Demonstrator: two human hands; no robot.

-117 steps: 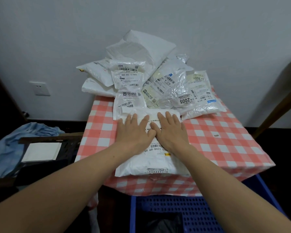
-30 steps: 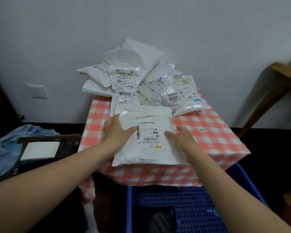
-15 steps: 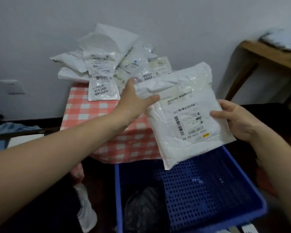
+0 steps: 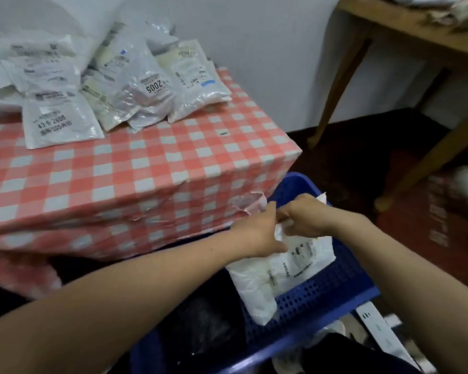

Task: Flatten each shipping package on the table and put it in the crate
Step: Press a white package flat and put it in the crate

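Observation:
A white shipping package (image 4: 289, 268) with a printed label lies tilted inside the blue perforated crate (image 4: 324, 298), below the table's front right corner. My left hand (image 4: 257, 233) and my right hand (image 4: 305, 215) meet at its upper edge and both pinch the plastic there. A pile of several white and clear packages (image 4: 125, 76) lies at the back of the table with the red-and-white checked cloth (image 4: 146, 163). One flat package marked 43-6-2609 (image 4: 57, 122) lies at the pile's front left.
A black bag (image 4: 200, 319) fills the crate's left half. A wooden table (image 4: 416, 36) with splayed legs stands at the right by the wall. White objects lie on the dark floor near the crate's right corner (image 4: 381, 330).
The package left the table, swung right through the air in both hands and now lies in the crate. My view has turned right and down with it.

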